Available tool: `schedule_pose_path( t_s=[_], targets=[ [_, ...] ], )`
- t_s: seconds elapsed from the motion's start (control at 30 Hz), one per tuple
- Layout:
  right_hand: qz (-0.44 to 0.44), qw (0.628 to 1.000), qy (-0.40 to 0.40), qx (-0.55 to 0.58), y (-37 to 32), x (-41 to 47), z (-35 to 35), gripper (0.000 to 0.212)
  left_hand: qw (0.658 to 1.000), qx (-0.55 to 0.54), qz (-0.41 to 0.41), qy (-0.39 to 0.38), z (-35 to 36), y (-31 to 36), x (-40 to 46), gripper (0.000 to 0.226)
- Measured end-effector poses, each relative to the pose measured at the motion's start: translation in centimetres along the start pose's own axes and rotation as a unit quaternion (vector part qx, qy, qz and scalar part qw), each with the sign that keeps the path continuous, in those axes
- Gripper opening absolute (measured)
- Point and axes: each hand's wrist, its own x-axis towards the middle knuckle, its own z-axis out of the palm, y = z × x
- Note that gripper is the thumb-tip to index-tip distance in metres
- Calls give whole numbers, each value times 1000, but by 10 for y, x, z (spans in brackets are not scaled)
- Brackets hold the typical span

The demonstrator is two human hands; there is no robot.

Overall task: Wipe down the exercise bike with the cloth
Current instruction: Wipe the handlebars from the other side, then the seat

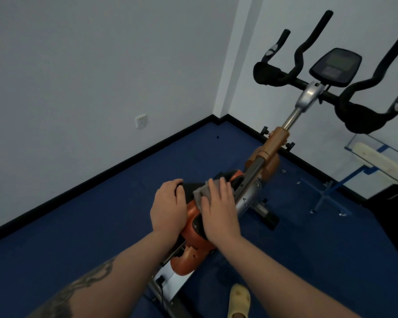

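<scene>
Grey cloth point(202, 193) on orange bike point(197, 222)

Grey cloth point(202, 193), orange-and-black exercise bike point(271, 145), blue floor point(78, 226).

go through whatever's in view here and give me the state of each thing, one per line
grey cloth: crumpled, pressed flat against the bike's orange body under the right hand
right hand: fingers straight, pressing the cloth
left hand: curled over the black part of the frame
exercise bike: upright on the blue floor
console screen: dark
wall socket: nothing plugged in
</scene>
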Motion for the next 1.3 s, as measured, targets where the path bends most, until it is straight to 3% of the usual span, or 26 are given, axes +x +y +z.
schedule_pose_path(
  t_s=[0.1, 0.4, 0.5, 0.6, 0.7, 0.77, 0.93, 1.03, 1.13, 1.3],
  targets=[
    [-39, 999, 6, -27, -4, -23, 13, 52, 1000, -7, 1, 5, 0, 0, 1, 30],
    [-56, 997, -4, -55, 1, 18, -3, 48, 1000, 1, 1, 2, -2, 2, 1, 32],
    [-127, 990, 8, -61, -2, -3, 9, 51, 1000, -8, 0, 1, -2, 2, 1, 31],
    [-158, 986, -30, -46, 5, 12, 2, 45, 1000, -11, -9, 2, -3, 3, 2, 31],
    [-103, 992, -58, -41, 6, 45, -12, 43, 1000, 1, -5, 1, -2, 3, 1, 32],
    [-69, 996, -32, -51, -4, 51, -10, 41, 1000, -2, -3, -3, -2, 2, 1, 33],
    [-128, 989, 43, -55, -16, 3, 15, 43, 1000, -29, 4, 1, -3, 2, -1, 41],
    [-138, 989, -8, -55, 0, 16, 3, 44, 1000, -10, 11, -3, -2, -1, 0, 32],
    [-83, 994, -39, -59, 3, 46, -9, 44, 1000, 1, 13, -7, -2, -1, 0, 32],
    [-43, 994, 46, -93, -7, 19, 10, 50, 1000, -8, 13, -1, -4, -1, -2, 31]
  ],
)
